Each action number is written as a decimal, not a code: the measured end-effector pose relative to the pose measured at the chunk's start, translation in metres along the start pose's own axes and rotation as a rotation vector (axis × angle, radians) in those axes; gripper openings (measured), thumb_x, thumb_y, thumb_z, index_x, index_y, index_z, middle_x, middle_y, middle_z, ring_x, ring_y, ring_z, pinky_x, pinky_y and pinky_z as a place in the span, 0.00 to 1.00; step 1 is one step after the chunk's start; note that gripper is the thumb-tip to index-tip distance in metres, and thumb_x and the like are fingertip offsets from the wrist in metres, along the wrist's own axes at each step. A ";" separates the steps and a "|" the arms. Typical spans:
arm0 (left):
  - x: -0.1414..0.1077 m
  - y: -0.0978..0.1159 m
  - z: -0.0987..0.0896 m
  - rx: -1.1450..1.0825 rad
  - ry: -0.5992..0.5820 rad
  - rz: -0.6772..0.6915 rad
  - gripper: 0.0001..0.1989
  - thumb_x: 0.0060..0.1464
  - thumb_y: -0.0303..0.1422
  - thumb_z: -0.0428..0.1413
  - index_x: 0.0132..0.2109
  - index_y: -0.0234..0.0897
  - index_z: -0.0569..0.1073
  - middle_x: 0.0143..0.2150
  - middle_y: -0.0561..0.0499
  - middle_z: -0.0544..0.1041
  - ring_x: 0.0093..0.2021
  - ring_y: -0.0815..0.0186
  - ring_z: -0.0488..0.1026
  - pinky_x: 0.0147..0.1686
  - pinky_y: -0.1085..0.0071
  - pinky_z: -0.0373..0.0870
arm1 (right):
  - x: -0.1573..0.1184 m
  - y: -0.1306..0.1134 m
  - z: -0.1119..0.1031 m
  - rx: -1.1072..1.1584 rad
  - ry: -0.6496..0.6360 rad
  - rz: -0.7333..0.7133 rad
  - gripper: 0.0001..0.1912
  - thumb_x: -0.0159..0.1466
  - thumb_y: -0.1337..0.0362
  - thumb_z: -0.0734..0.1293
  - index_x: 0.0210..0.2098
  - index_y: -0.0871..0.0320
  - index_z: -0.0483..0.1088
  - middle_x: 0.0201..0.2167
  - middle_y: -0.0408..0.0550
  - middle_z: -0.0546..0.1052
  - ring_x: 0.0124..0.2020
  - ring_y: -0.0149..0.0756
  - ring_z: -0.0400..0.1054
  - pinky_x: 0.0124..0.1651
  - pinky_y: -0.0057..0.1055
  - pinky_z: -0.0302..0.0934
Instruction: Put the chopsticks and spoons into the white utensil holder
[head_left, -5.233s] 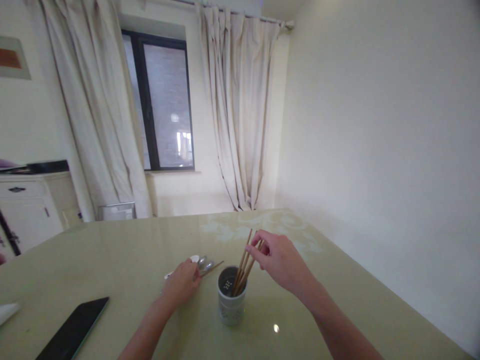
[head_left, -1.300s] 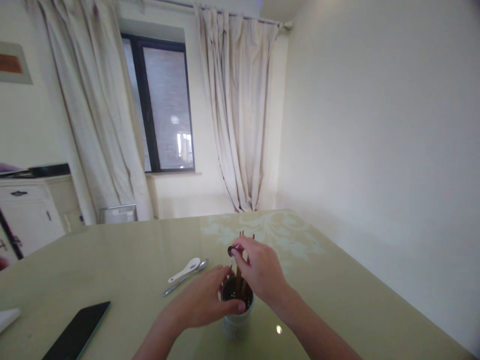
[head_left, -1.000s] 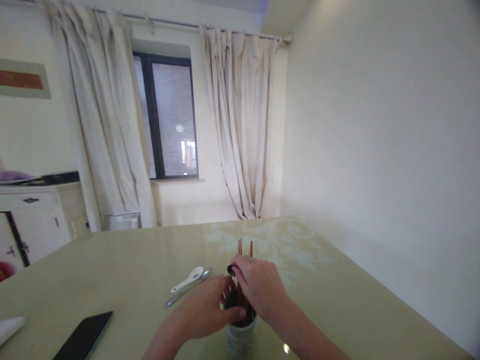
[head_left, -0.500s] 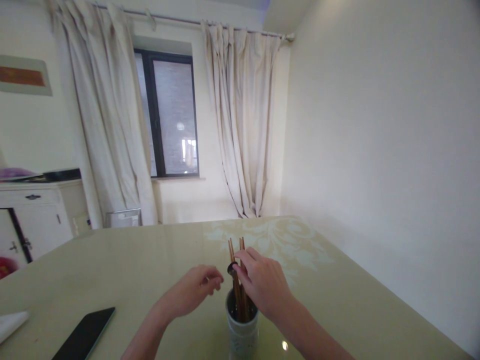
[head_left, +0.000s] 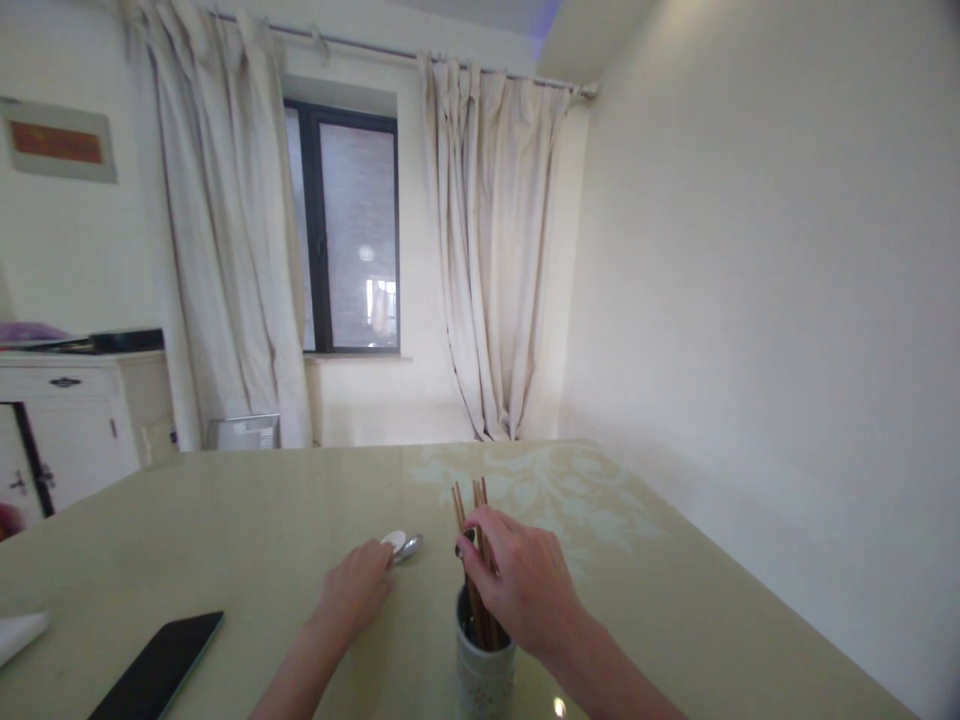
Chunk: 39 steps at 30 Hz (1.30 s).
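A pale patterned cup stands upright at the bottom centre, with several wooden chopsticks leaning inside it. My right hand is over the cup's rim, thumb and fingers pinched on a small dark round-ended utensil beside the chopsticks. To the left, my left hand is low over the table, its fingers closed at a metal spoon and a white round-ended utensil. Their handles are hidden by the hand.
A black flat device lies on the green table at the lower left, with a white object beyond it at the edge. A white cabinet is at the far left. The wall borders the right side.
My left hand has moved left, away from the cup, and the spoon and white utensil now show at its fingertips. My right hand stays at the cup with the dark utensil, slightly lower.
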<state>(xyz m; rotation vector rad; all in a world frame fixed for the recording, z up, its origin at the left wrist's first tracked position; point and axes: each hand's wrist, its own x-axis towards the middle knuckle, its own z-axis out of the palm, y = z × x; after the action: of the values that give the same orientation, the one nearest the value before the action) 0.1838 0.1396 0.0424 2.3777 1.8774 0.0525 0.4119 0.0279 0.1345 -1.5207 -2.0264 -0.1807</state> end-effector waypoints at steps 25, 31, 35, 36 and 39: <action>0.002 -0.008 -0.001 -0.004 0.009 -0.066 0.13 0.67 0.27 0.48 0.50 0.41 0.75 0.54 0.42 0.81 0.54 0.53 0.79 0.47 0.62 0.71 | 0.003 0.006 -0.013 0.044 0.044 0.043 0.11 0.72 0.56 0.66 0.37 0.54 0.75 0.22 0.40 0.75 0.25 0.33 0.69 0.31 0.29 0.47; 0.001 -0.007 0.001 -0.013 0.019 -0.073 0.11 0.66 0.28 0.50 0.46 0.38 0.77 0.52 0.40 0.82 0.52 0.52 0.80 0.45 0.64 0.70 | 0.000 0.005 -0.021 0.047 0.051 0.057 0.11 0.73 0.55 0.65 0.38 0.54 0.75 0.20 0.39 0.73 0.23 0.32 0.66 0.31 0.28 0.47; 0.001 0.001 -0.005 -0.057 0.049 -0.041 0.08 0.63 0.28 0.53 0.40 0.37 0.78 0.47 0.40 0.84 0.49 0.53 0.81 0.42 0.66 0.68 | -0.002 0.004 -0.026 0.045 0.054 0.063 0.12 0.73 0.54 0.65 0.39 0.54 0.75 0.20 0.39 0.72 0.23 0.32 0.65 0.30 0.28 0.46; 0.000 0.003 -0.009 -0.075 0.063 -0.025 0.08 0.62 0.29 0.53 0.38 0.37 0.78 0.45 0.41 0.84 0.47 0.54 0.81 0.41 0.67 0.68 | -0.003 0.004 -0.027 0.048 0.055 0.069 0.12 0.73 0.54 0.65 0.39 0.54 0.75 0.19 0.39 0.72 0.22 0.32 0.65 0.30 0.28 0.46; -0.005 0.010 -0.031 -0.123 0.132 0.025 0.08 0.64 0.32 0.52 0.38 0.38 0.75 0.43 0.44 0.83 0.44 0.57 0.80 0.40 0.68 0.66 | -0.003 0.006 -0.031 0.075 0.076 0.080 0.14 0.73 0.55 0.65 0.37 0.55 0.76 0.20 0.40 0.73 0.23 0.32 0.65 0.30 0.29 0.46</action>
<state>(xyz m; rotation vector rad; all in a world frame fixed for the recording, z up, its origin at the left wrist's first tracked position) 0.1891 0.1349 0.0746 2.3679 1.8404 0.3247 0.4294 0.0132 0.1568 -1.5220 -1.8887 -0.1276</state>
